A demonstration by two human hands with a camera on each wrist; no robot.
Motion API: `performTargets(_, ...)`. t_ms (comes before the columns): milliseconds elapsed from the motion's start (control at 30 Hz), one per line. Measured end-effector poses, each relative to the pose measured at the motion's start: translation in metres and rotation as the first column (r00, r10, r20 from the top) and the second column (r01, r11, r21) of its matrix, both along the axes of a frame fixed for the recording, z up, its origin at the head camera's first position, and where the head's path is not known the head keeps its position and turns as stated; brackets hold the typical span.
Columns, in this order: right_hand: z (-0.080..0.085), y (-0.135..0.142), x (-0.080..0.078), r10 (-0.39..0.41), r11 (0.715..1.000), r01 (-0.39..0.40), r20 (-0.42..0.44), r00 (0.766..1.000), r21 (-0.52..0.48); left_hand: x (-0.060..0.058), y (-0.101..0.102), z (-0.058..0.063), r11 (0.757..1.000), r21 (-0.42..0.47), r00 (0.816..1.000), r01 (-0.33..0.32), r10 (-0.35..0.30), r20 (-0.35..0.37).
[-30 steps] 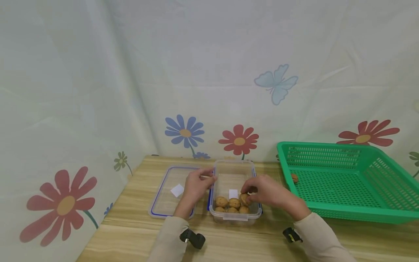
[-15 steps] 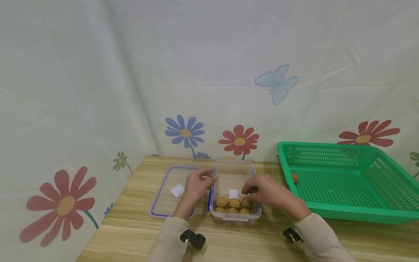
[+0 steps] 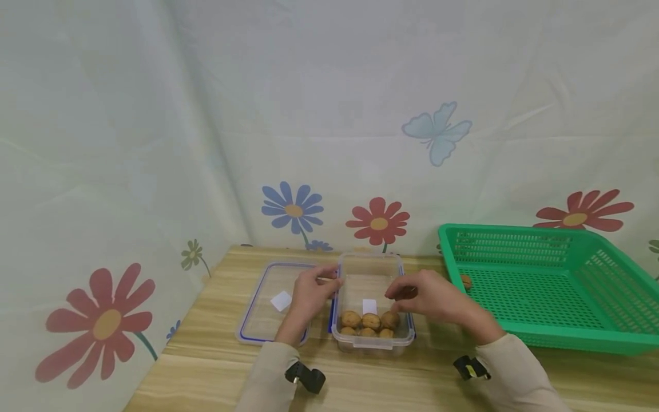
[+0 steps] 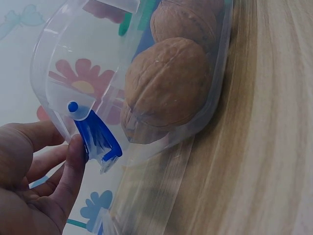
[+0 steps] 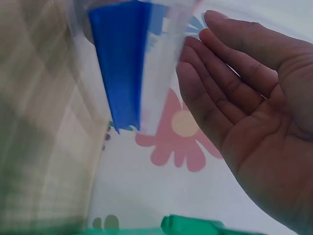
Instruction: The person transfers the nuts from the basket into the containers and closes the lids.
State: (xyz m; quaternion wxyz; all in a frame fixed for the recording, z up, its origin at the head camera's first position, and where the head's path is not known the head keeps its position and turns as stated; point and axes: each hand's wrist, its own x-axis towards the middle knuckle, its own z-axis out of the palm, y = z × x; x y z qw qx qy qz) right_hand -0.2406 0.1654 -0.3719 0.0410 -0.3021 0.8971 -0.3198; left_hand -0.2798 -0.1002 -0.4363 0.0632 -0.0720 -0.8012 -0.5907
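Observation:
A clear plastic food container (image 3: 374, 343) stands lidless on the table, with several walnuts (image 3: 370, 321) gathered at its near end in two layers. My left hand (image 3: 313, 292) pinches the container's left rim between thumb and fingers, close beside a blue side latch (image 4: 98, 137) that hangs down. Over the right rim hovers my right hand (image 3: 429, 297), its fingers loosely bent and nothing between them. In the right wrist view the palm and fingers of the right hand (image 5: 264, 112) show bare, next to the other blue latch (image 5: 122, 63).
The blue-edged lid (image 3: 257, 320) lies flat left of the container, with a white paper square (image 3: 281, 301) on it. A green plastic basket (image 3: 530, 329) sits at the right, holding a walnut (image 3: 465, 281) near its left wall. A flowered curtain (image 3: 329, 114) hangs behind the wooden table (image 3: 195, 372).
My right hand has let go of a walnut at the right of the top row and drawn back a little to the right. The left hand keeps its hold on the rim.

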Motion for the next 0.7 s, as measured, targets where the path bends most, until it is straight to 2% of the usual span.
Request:
performTargets(267,0.023,0.024,0.008,-0.085,0.991,0.086,0.017,0.996,-0.100,0.001,0.003,0.000,1.000,-0.014,1.000,0.003,-0.003,0.002)
performTargets(433,0.046,0.041,0.013,-0.152,0.986,0.147,-0.068,0.986,-0.073,0.001,0.002,0.000,1.000,-0.006,1.000,0.005,-0.005,-0.002)
performTargets(700,0.077,0.074,0.015,-0.188,0.982,0.186,-0.096,0.977,-0.036,0.001,0.000,0.000,1.000,-0.010,1.000,-0.007,0.008,0.013)
